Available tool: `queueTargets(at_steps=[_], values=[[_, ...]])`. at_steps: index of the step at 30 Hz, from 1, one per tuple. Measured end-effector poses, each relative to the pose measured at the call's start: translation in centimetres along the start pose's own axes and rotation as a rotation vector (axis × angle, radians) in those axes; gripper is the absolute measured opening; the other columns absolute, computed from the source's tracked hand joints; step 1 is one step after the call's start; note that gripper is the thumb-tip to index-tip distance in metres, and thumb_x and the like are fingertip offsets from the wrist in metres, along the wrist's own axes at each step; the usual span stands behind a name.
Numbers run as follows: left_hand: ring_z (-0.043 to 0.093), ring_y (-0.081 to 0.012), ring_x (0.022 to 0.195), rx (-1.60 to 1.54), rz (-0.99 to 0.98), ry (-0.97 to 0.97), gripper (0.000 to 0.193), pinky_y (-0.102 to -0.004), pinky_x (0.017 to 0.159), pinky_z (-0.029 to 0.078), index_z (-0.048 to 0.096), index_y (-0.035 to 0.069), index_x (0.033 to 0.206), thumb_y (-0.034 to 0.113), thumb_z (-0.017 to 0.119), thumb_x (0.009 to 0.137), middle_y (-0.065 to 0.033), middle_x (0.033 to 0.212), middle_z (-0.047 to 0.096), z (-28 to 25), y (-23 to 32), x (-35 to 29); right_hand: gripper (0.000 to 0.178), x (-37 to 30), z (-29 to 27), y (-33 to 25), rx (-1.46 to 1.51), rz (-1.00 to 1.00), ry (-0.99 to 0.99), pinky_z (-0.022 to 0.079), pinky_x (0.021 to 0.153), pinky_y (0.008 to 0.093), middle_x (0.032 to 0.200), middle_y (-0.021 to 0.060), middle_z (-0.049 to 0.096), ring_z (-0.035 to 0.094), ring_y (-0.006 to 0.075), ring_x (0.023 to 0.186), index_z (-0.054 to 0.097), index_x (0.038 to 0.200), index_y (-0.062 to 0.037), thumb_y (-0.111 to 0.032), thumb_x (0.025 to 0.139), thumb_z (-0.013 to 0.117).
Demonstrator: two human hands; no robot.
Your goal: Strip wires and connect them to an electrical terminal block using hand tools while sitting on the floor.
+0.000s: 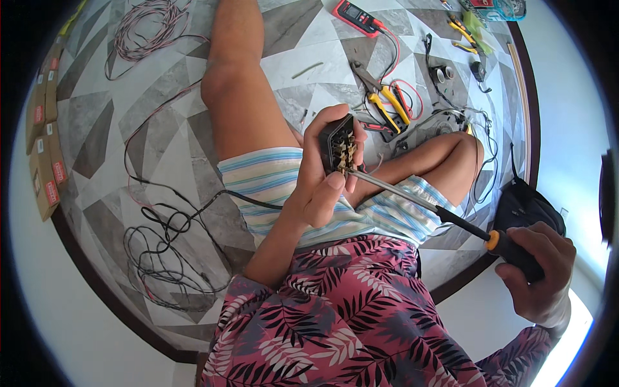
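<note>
My left hand (319, 177) is closed around a small black open electrical housing (332, 143), tilted up in front of my lap, with brass-coloured metal contacts showing inside it. My right hand (541, 271), at the right, grips a long screwdriver (467, 224) by its black handle with an orange collar. The screwdriver's shaft slants up to the left, and its tip meets the lower part of the housing by my left thumb. Whether it sits in a screw is too small to tell. A black cable (248, 199) runs from the left toward my left wrist.
Pliers with yellow handles (387, 106) lie beyond the housing, near a red multimeter (356, 16). Coiled wire (147, 29) and tangled black cable (174, 258) spread at the left. Small boxes (46, 171) line the left wall; a black bag (529, 206) stands at right.
</note>
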State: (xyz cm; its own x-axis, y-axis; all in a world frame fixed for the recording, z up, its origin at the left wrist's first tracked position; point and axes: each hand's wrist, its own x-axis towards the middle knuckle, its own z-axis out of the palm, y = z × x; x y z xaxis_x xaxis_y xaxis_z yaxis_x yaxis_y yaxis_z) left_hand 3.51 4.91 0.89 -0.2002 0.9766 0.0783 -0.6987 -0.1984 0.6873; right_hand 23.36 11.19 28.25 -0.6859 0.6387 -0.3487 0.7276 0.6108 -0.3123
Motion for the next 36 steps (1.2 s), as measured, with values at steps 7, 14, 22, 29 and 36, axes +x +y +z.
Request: queueTargets(at_steps=[7,14,22,29,36], values=[[0.051,-0.0134,0.085,-0.003,0.043,-0.054,0.083,-0.0207,0.051,0.049,0.02,0.006,0.144,0.044,0.065,0.087,-0.0149,0.113,0.045,0.4,-0.1,0.2,0.039,-0.3,-0.4,-0.3,-0.044,-0.069,0.019,0.045,0.046,0.0293,0.072,0.0152,0.061,0.062,0.0231,0.054,0.062,0.097,0.0056,-0.009,0.066,0.08],[0.05,-0.0132,0.085,0.105,0.158,-0.058,0.076,-0.0208,0.052,0.049,0.016,0.003,0.143,0.041,0.057,0.092,-0.0172,0.113,0.044,0.3,-0.1,0.1,0.036,-1.0,-0.7,-0.8,-0.236,-0.201,0.099,0.046,0.048,0.0294,0.077,0.0191,0.059,0.063,0.0234,0.059,0.061,0.094,0.0027,0.003,0.06,0.072],[0.05,-0.0136,0.085,0.142,0.174,-0.084,0.073,-0.0227,0.056,0.05,0.015,0.003,0.143,0.038,0.055,0.093,-0.0185,0.115,0.044,0.1,0.3,-0.1,0.041,-0.6,-1.3,-0.8,0.02,-0.112,-0.031,0.048,0.049,0.0311,0.08,0.024,0.061,0.064,0.0253,0.063,0.059,0.102,0.0098,-0.005,0.066,0.072],[0.05,-0.014,0.085,0.176,0.193,-0.119,0.07,-0.024,0.061,0.049,0.015,0.004,0.143,0.035,0.053,0.093,-0.0187,0.116,0.044,-0.3,-0.2,-0.1,0.048,-0.4,-1.9,-1.4,0.162,0.034,-0.16,0.041,0.056,0.0329,0.088,0.0195,0.06,0.057,0.0253,0.066,0.057,0.108,0.0077,0.0,0.064,0.074],[0.05,-0.015,0.087,0.166,0.16,-0.132,0.071,-0.0249,0.065,0.051,0.013,0.003,0.144,0.033,0.053,0.093,-0.019,0.118,0.043,0.0,0.1,-0.2,0.04,-0.1,-1.7,-1.6,-0.373,-0.342,-0.054,0.041,0.047,0.0272,0.078,0.0165,0.059,0.058,0.0209,0.061,0.057,0.1,0.0061,0.0,0.065,0.076]])
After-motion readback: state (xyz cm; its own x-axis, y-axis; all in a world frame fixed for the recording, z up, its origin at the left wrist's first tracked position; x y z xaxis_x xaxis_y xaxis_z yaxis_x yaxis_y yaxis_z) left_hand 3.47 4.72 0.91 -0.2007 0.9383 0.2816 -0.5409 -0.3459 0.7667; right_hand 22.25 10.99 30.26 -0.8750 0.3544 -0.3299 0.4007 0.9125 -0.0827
